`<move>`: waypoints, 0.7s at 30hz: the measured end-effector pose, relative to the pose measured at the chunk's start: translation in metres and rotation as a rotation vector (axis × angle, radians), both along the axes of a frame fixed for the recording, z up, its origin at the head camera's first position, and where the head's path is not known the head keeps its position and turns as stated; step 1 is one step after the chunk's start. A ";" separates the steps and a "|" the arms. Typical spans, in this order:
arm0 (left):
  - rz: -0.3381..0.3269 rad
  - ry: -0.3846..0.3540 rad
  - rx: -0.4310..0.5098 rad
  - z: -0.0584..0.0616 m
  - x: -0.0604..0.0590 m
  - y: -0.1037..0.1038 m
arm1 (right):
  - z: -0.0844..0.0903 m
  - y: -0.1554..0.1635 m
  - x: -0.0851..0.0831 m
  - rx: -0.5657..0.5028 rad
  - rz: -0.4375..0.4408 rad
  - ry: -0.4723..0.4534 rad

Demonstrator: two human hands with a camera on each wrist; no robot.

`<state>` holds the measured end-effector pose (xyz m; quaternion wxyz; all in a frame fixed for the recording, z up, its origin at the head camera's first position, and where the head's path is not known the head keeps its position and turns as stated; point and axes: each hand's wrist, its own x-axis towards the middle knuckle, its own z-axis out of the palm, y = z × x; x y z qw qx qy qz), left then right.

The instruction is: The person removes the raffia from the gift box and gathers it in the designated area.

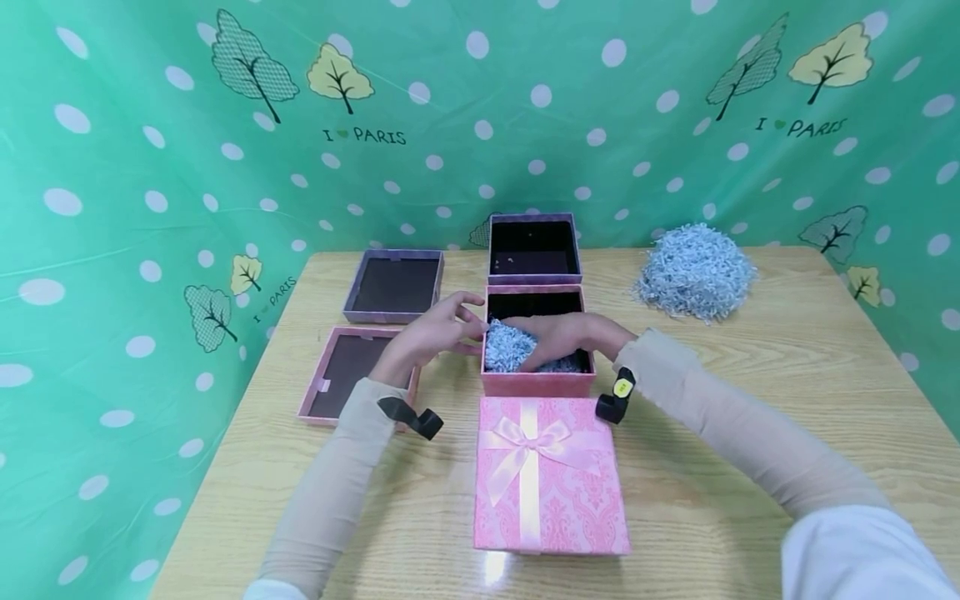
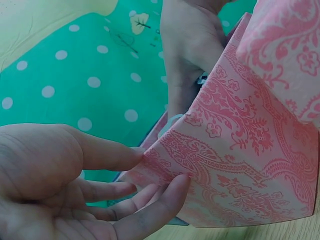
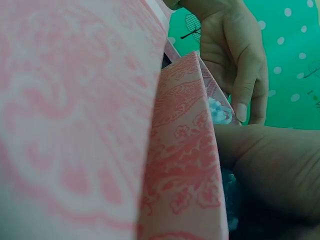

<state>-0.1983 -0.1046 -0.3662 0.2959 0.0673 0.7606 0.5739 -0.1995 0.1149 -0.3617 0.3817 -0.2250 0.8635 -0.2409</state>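
Note:
An open pink patterned box [image 1: 536, 384] with a dark inside stands mid-table, light blue shredded paper [image 1: 507, 348] filling its near part. My right hand [image 1: 564, 335] reaches into it, fingers and thumb spread over the paper. In the right wrist view its fingertips are hidden past the box wall [image 3: 185, 150]. My left hand [image 1: 441, 327] is at the box's left side. The left wrist view has its thumb at the rim and its loosely bent fingers against the outer wall [image 2: 240, 165]. Right in front stands a closed pink box [image 1: 558, 508] with a ribbon bow.
Behind the pink box stands an open purple box [image 1: 534, 279] with a dark inside. A purple lid [image 1: 393, 317] and a pink lid [image 1: 318, 400] lie inside-up at left. A heap of blue shredded paper [image 1: 697, 271] sits at the back right, before a green dotted curtain [image 1: 540, 150].

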 end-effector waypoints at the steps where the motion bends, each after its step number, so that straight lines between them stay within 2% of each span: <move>1: -0.002 -0.001 0.001 0.000 0.000 0.000 | 0.000 0.000 0.000 0.005 0.007 0.003; 9: -0.007 -0.013 -0.015 0.002 0.000 0.001 | -0.001 -0.001 0.000 -0.040 0.015 0.063; 14: -0.002 -0.002 -0.053 0.000 -0.001 0.003 | 0.000 -0.003 0.001 -0.027 -0.011 0.078; 21: 0.008 0.004 -0.104 0.002 -0.001 0.006 | -0.001 -0.005 0.000 -0.030 0.026 0.093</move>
